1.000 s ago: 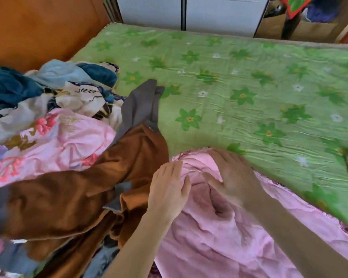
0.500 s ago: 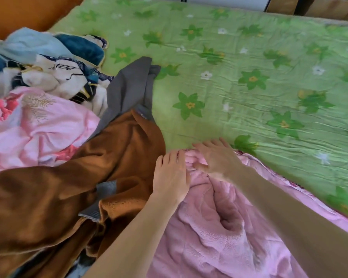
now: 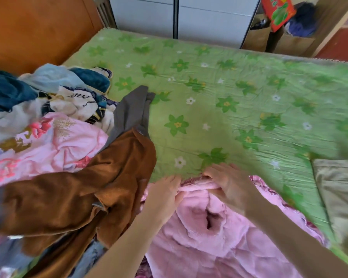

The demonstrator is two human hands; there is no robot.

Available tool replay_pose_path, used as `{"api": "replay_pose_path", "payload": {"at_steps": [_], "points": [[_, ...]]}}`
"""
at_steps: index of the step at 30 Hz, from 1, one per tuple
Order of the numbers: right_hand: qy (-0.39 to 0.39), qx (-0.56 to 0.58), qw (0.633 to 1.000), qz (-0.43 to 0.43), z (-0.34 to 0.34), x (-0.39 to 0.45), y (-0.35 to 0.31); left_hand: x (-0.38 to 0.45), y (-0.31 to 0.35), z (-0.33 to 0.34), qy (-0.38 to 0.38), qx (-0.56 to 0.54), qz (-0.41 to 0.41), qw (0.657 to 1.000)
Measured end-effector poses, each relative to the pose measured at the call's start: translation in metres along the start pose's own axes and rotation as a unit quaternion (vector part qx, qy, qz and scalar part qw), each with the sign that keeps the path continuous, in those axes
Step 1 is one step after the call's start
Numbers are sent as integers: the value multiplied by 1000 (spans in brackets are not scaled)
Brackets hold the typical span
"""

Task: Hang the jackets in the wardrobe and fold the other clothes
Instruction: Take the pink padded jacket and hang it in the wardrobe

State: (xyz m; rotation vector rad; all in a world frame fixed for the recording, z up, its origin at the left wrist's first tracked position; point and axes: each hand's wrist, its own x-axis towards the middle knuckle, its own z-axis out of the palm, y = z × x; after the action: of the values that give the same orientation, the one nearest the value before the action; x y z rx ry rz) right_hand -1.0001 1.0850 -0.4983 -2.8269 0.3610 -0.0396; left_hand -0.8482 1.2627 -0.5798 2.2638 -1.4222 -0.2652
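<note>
**Both hands at the edge of a pink fleece garment**

Here, a pink fleece garment (image 3: 215,235) lies crumpled on the near side of a bed covered with a green flowered sheet (image 3: 229,109). The left hand (image 3: 165,195) rests on the garment's far edge, thumb pressed against the fold; whether its fingers clasp the cloth I cannot tell. The right hand (image 3: 227,183) pinches that same edge just beside it, thumb under the rolled hem and fingers over it. To the left, touching the pink fleece, a brown fleece jacket (image 3: 78,195) sprawls over a heap of mixed clothes (image 3: 48,109), with a grey garment (image 3: 131,111) reaching out onto the sheet. A beige folded piece (image 3: 338,189) lies at the right edge, well apart from the hands.
</note>
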Motion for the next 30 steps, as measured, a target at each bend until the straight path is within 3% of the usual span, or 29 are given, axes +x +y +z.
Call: {"api": "replay_pose_path", "payload": {"at_steps": [8, 11, 17, 24, 30], "points": [[86, 2, 996, 12, -150, -102, -49, -77, 66, -79, -7, -68, 6, 998], [113, -8, 993, 26, -202, -136, -67, -100, 95, -116, -59, -106, -23, 992], [85, -64, 992, 69, -279, -194, -70, -119, 153, -172, -48, -159, -36, 985], [18, -94, 993, 73, -322, -260, -60, -130, 216, -231, -56, -162, -35, 985], [83, 1, 995, 55, -341, -301, -63, -137, 274, -264, -23, -156, -12, 987]]}}
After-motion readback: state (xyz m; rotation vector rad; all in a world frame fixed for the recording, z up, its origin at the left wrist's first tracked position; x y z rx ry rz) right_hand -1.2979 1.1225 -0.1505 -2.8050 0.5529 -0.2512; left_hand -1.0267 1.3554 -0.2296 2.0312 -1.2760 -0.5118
